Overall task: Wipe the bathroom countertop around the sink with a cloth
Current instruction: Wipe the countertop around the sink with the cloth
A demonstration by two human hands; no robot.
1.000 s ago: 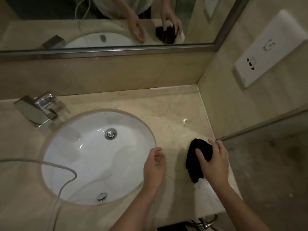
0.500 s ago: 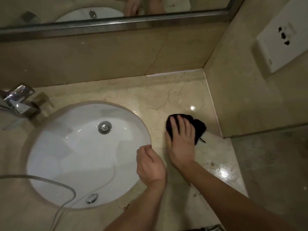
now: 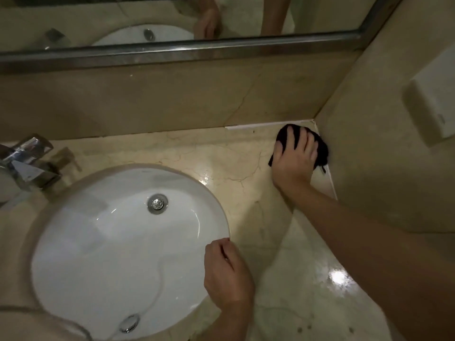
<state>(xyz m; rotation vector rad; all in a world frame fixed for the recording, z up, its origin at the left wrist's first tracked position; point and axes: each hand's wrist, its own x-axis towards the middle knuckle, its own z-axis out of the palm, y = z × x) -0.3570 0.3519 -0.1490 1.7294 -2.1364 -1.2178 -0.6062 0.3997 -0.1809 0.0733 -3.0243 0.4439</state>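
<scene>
Head view: marble countertop (image 3: 221, 153) surrounds an oval white sink (image 3: 110, 242), which serves as the landmark. Beyond the sink and to its right, in the back corner where the two walls meet, lies a black cloth (image 3: 320, 148), bunched up and touching the side wall. The right hand (image 3: 293, 158) lies on top of the cloth with fingers spread and fairly straight, pressing it flat against the countertop; the forearm stretches back toward the camera across the countertop right of the sink. The left hand (image 3: 227, 274) rests at the sink's right rim, fingers curled loosely inward with nothing in them, fingertips at the basin's edge. Inside the sink sit a chrome drain (image 3: 157, 204) toward the back and an overflow fitting (image 3: 129, 322) toward the near edge. A chrome faucet (image 3: 27, 163) stands left of the sink at its back. A metal-framed mirror (image 3: 172, 25) hangs on the wall behind the sink, reflecting the basin and both arms. Wet patches shine on the countertop right of the sink.
</scene>
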